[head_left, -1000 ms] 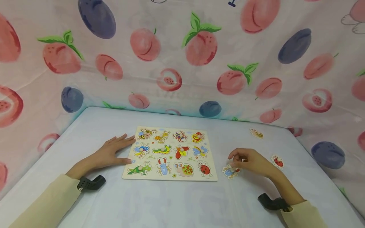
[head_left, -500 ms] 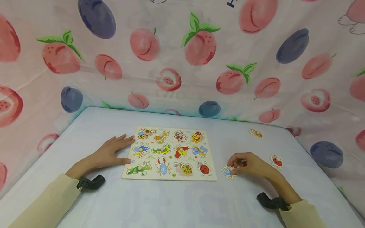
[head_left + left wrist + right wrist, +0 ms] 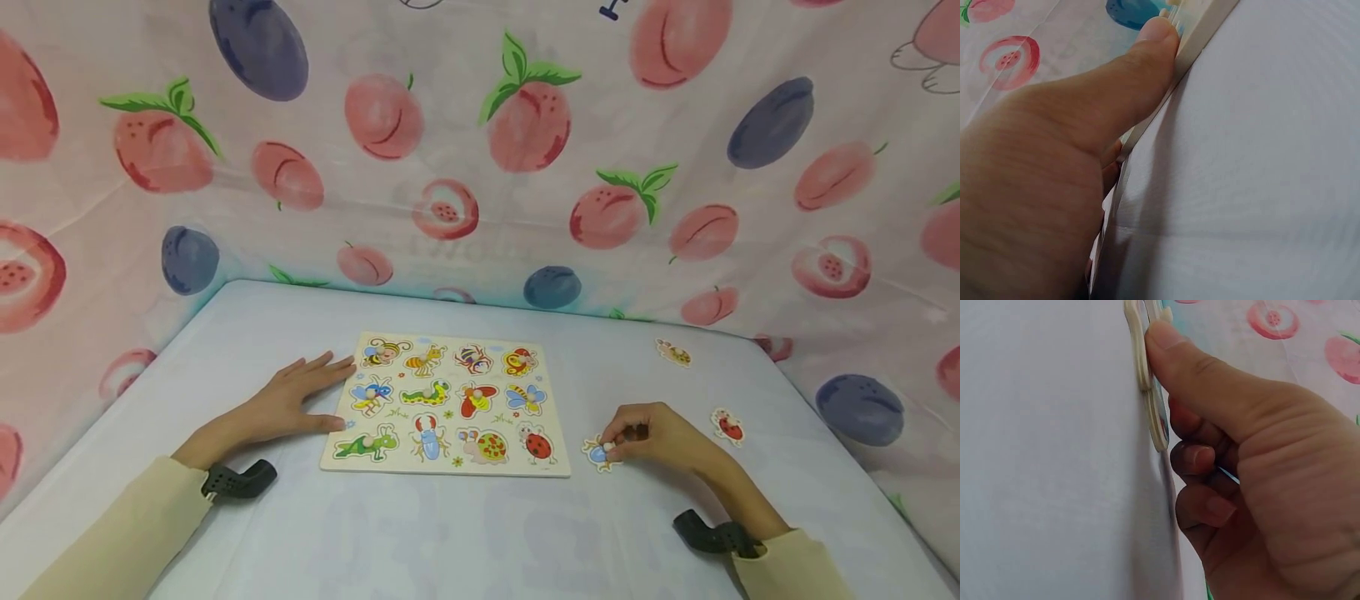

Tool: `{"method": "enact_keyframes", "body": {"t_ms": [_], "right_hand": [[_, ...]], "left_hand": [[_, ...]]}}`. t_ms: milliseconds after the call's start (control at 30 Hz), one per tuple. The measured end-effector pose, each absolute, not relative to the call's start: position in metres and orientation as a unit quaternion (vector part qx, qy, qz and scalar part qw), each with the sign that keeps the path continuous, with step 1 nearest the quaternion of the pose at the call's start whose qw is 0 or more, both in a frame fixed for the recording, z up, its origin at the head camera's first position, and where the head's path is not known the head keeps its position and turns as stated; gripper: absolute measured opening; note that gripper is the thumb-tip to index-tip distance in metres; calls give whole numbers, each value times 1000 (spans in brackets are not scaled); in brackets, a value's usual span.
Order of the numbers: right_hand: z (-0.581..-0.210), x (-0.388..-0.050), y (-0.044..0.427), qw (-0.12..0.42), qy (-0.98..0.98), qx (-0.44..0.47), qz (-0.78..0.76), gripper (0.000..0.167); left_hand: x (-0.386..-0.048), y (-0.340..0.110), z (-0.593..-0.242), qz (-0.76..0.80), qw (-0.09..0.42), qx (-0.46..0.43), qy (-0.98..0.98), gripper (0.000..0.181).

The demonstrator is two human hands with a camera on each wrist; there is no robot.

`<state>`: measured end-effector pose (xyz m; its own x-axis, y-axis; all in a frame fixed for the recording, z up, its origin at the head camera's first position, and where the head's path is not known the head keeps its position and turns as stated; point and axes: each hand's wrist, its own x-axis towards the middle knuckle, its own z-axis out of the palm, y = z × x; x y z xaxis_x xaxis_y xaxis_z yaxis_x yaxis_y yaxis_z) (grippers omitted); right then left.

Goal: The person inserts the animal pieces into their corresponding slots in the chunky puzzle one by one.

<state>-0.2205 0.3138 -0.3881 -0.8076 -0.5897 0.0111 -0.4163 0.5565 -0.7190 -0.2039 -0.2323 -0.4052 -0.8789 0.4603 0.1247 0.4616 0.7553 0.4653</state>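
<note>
A wooden knob puzzle board point(image 3: 337, 464) with insect pictures lies flat on the table. My left hand point(image 3: 288, 404) rests at its left side, fingers spread, the thumb touching the board's edge point(image 3: 1192, 50) in the left wrist view. To the right of the board, my right hand point(image 3: 656, 433) pinches a blue beetle puzzle piece point(image 3: 597, 455) at its right side. Its pale knob shows beside the fingertips, and the thumb covers part of the piece point(image 3: 1141, 359) in the right wrist view. The board's bottom-row beetle, snail and ladybug pictures show no knobs.
A ladybug puzzle piece point(image 3: 727, 427) lies on the table beyond the right hand. Farther back is a snail puzzle piece point(image 3: 673, 352). A fruit-patterned cloth point(image 3: 480, 242) rises behind the white-covered table point(image 3: 450, 533).
My right hand has come down onto the beetle piece, its thumb and fingers closing together there. The left hand and board have stayed in place.
</note>
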Motion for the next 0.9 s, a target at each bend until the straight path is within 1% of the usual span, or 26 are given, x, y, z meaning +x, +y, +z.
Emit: {"method": "enact_keyframes", "body": {"t_ms": [200,367,633,900], "right_hand": [[-386,-221,311,125,882,-280,-357,12],[-383,-222,311,122,880,-301,-345,13],[-381,-220,306,98,872,-344,-334,13],[-382,-221,303,90,883,-323,-329,15]], "left_hand": [[-202,-231,-401,-251,-1,-248,-936,86],[-201,-231,-401,-252,-3,-247,-936,86],[-201,-231,-401,-252,-1,-250,-935,86],[-200,-232,-398,-252,-6,-248,-935,86]]}}
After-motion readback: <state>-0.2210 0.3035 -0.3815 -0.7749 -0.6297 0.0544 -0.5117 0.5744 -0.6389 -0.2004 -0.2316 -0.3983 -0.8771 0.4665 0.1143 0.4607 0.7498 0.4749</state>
